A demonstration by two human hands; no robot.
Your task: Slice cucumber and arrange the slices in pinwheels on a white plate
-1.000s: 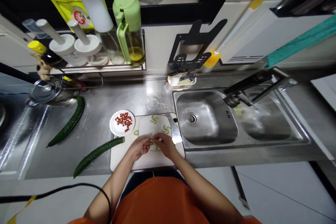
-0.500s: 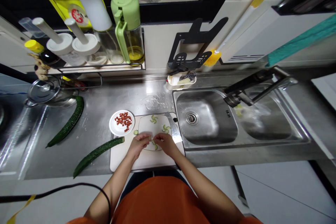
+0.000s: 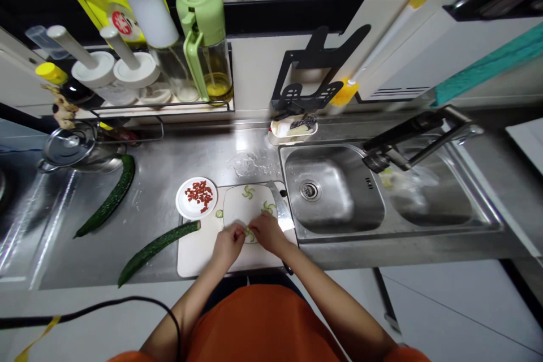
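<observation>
Both hands meet over the near part of a white plate (image 3: 235, 203), which lies on a pale cutting board (image 3: 199, 260). My left hand (image 3: 229, 243) is closed, its fingertips at the left of the nearest cluster of thin cucumber slices (image 3: 250, 236); what they pinch is too small to make out. My right hand (image 3: 267, 233) is pinched on a cucumber slice at the top of that cluster. Two more curved green clusters, one at the back (image 3: 248, 192) and one on the right (image 3: 268, 207), lie on the plate. A cucumber end (image 3: 219, 214) rests on the board left of the plate.
A cleaver (image 3: 283, 212) lies at the board's right side. A white dish (image 3: 181, 203) of small red pieces stands at its back left corner. One cut cucumber (image 3: 156, 249) touches the board; another cucumber (image 3: 112, 203) lies farther left. A double sink (image 3: 335, 192) is at right.
My left hand has moved right and nearer to me, down to the nearest cluster. My right hand has shifted slightly at the same cluster. Plate, dish and cucumbers stay put.
</observation>
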